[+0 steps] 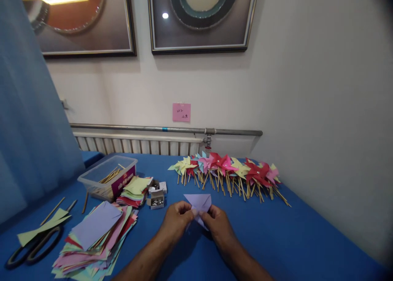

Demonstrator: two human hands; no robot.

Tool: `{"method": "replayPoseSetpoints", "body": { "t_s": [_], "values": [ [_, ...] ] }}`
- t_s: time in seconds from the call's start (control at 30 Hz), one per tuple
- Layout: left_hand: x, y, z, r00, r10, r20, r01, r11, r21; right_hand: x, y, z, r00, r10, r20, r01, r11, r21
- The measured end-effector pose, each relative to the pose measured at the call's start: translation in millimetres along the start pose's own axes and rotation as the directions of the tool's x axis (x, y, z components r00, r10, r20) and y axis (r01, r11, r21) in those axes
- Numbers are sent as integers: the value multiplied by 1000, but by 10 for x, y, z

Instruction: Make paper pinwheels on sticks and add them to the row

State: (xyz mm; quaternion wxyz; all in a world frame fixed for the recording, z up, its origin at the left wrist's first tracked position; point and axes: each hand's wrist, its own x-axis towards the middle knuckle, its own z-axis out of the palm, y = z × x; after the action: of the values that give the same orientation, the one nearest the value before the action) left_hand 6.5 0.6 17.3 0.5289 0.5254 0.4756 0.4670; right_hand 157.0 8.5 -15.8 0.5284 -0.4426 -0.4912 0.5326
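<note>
My left hand (pixel 177 219) and right hand (pixel 217 223) both pinch 1 folded lilac paper square (pixel 199 203), fingers closed on its lower edge, above the blue tablecloth (pixel 276 236). Behind the paper lies a row of multicoloured paper pinwheels on wooden sticks (pixel 229 172). Left of the paper sit a small open cardboard box of metal pins (pixel 157 200) and a loose stack of coloured paper sheets (pixel 95 238).

Two hands, the left hand (pixel 178 219) and the right hand (pixel 216 223), share one lilac paper (pixel 199 202). The table (pixel 307 240) also bears one pair of scissors (pixel 33 246), one plastic tub (pixel 107 176), two small boxes of pins (pixel 157 195), two stacks of coloured paper (pixel 95 240) and one row of pinwheels (pixel 227 170), too many to count. Two framed pictures (pixel 201 19) hang on the wall, with one pink note (pixel 181 112).
</note>
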Motion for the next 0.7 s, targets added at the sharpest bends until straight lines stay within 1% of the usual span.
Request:
{"method": "replayPoseSetpoints", "body": {
  "t_s": [0.1,0.3,0.53,0.6,0.7],
  "values": [
    [4,-21,9,999,-31,8,31,999,-18,-9,2,17,1000,-14,18,14,1000,-8],
    [3,-77,1,999,26,-22,-26,1000,7,-33,-13,49,998,7,61,-8,1000,18],
    [32,-117,15,999,2,-36,-2,1000,-11,28,150,22,999,15,48,-16,1000,21],
    [36,-133,19,999,-2,-37,2,1000,-12,25,150,22,999,15,44,-16,1000,21],
    [39,-164,26,999,1,-44,-1,1000,-14,-6,86,35,999,16,32,-16,1000,-5]
  ]
}}
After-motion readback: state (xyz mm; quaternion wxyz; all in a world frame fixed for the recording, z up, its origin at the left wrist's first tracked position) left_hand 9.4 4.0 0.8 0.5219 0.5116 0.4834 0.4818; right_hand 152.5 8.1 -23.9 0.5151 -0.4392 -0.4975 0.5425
